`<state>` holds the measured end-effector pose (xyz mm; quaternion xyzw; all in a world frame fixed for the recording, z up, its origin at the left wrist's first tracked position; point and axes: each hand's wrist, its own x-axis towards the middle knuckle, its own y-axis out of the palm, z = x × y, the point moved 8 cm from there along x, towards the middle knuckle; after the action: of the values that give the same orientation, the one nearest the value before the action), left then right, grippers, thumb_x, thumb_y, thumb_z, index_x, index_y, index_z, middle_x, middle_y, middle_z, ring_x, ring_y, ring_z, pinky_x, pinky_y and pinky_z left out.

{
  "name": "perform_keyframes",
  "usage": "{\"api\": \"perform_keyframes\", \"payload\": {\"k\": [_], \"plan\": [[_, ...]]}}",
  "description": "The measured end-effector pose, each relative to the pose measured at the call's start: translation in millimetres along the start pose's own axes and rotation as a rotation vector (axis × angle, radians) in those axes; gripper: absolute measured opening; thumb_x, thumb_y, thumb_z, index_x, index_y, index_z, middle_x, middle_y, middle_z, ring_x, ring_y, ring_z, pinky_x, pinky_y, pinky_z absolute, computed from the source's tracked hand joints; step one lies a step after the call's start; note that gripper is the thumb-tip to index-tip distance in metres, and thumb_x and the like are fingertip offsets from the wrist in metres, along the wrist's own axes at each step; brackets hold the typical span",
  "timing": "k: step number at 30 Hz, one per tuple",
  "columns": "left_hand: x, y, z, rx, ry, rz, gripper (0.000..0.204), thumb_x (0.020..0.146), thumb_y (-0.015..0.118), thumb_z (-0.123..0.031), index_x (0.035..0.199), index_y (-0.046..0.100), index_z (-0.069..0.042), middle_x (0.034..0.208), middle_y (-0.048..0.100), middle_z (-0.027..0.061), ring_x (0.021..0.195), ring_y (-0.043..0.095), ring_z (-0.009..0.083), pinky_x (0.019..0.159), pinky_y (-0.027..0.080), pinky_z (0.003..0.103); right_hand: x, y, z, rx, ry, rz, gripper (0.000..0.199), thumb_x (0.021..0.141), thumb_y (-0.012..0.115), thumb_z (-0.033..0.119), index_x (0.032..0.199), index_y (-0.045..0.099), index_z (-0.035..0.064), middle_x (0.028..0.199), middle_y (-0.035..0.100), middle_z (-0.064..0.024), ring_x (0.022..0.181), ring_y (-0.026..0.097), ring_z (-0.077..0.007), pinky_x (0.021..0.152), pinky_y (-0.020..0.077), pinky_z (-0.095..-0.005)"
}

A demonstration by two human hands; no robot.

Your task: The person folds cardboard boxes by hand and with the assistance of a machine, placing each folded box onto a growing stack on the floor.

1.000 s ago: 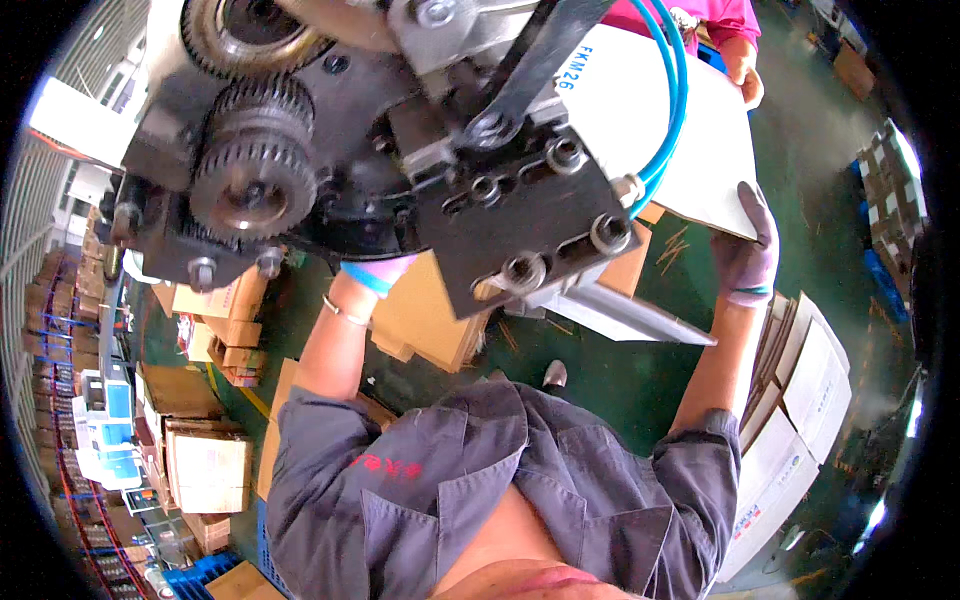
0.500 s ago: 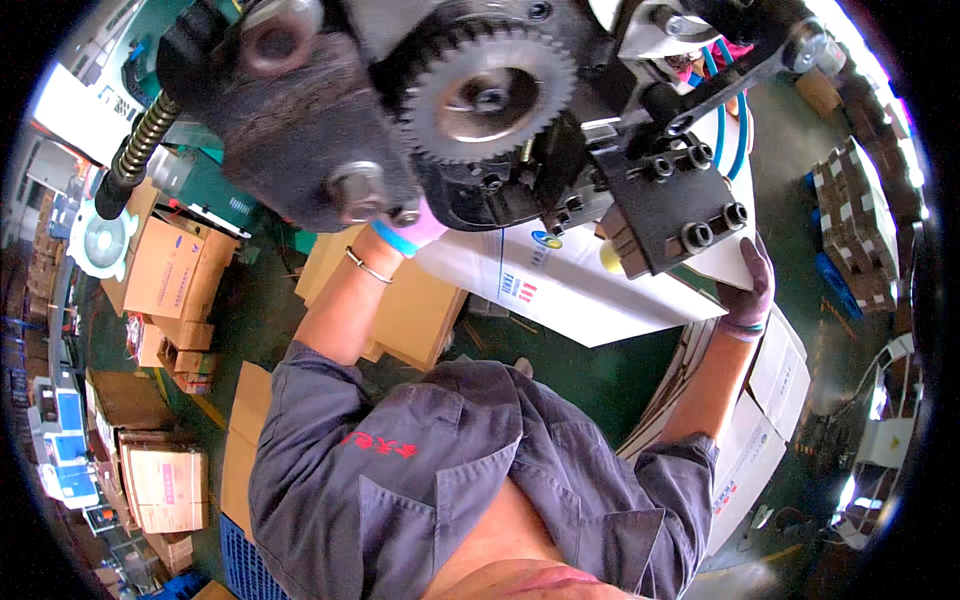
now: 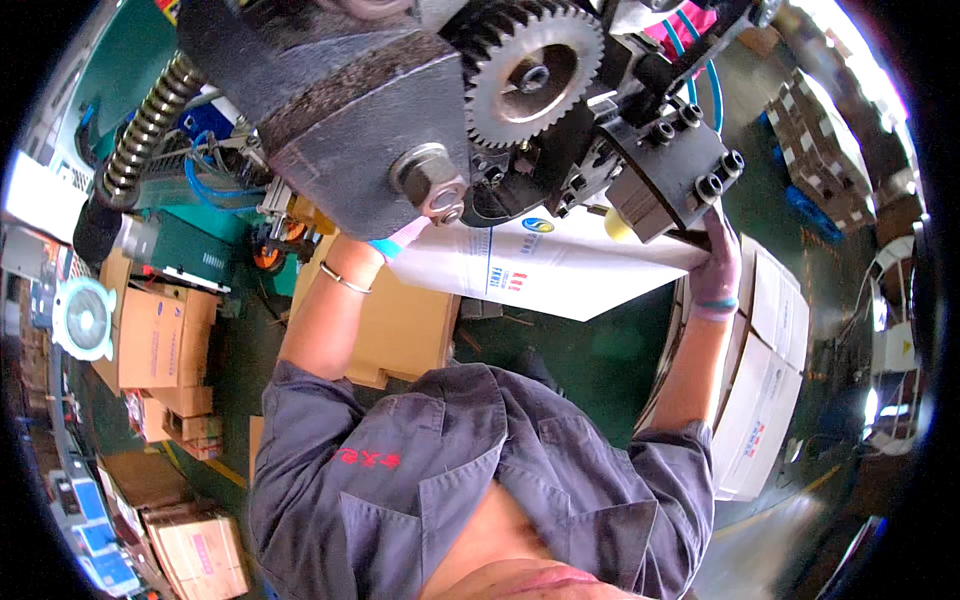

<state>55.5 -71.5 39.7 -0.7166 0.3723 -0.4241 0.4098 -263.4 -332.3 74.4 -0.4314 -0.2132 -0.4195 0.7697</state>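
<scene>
A white printed cardboard carton [image 3: 560, 280] lies under the head of a black metal machine [image 3: 370, 140] with a toothed gear [image 3: 535, 77]. My left hand [image 3: 408, 236], in a pale glove with a blue cuff, is at the carton's left side; the machine hides its fingers. At the right edge, my gloved right hand [image 3: 716, 268] is closed on the carton, its fingertips close below a black bolted block [image 3: 680, 165]. A yellowish round part [image 3: 619, 226] under that block sits against the carton.
Flat brown cardboard [image 3: 400, 330] lies below my left forearm. Stacked white cartons [image 3: 765, 370] stand beside my right arm. Brown boxes [image 3: 155, 340] and a small pale fan [image 3: 84, 318] are at the left. A coil spring [image 3: 150, 125] hangs near the machine.
My view has shifted, and the machine head looms larger at the left. My right hand and the carton's right edge sit further left and higher in view. Both hands stay at the carton.
</scene>
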Motion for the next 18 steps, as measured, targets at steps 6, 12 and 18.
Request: {"api": "perform_keyframes", "payload": {"k": [6,12,18], "plan": [[-5,33,41,0.318,0.010,0.002,0.045,0.088,0.053,-0.033,0.126,0.052,-0.010,0.133,0.050,0.0152,0.127,0.039,0.0360,0.110,0.023,0.050,4,5,12,0.042,-0.045,-0.038,0.029,0.086,0.048,0.000,0.113,0.060,-0.0015,0.113,0.061,-0.0179,0.101,0.059,-0.0253,0.093,0.0430,-0.0321],[-9,9,17,0.305,0.029,-0.069,0.040,0.084,0.056,-0.032,0.117,0.059,-0.010,0.125,0.056,0.0142,0.120,0.046,0.0348,0.106,0.028,0.049,2,4,15,-0.019,-0.076,-0.075,0.027,0.086,0.054,0.009,0.109,0.061,-0.0041,0.107,0.062,-0.0134,0.094,0.059,-0.0196,0.090,0.0427,-0.0289],[-3,-12,-2,0.416,-0.037,-0.138,0.046,0.078,0.063,-0.037,0.117,0.060,-0.013,0.124,0.057,0.0113,0.119,0.047,0.0344,0.105,0.030,0.049,-3,19,-13,0.850,0.596,-0.223,0.040,0.084,0.064,0.022,0.114,0.058,-0.0045,0.102,0.064,-0.0107,0.094,0.059,-0.0169,0.087,0.0440,-0.0285]]}}
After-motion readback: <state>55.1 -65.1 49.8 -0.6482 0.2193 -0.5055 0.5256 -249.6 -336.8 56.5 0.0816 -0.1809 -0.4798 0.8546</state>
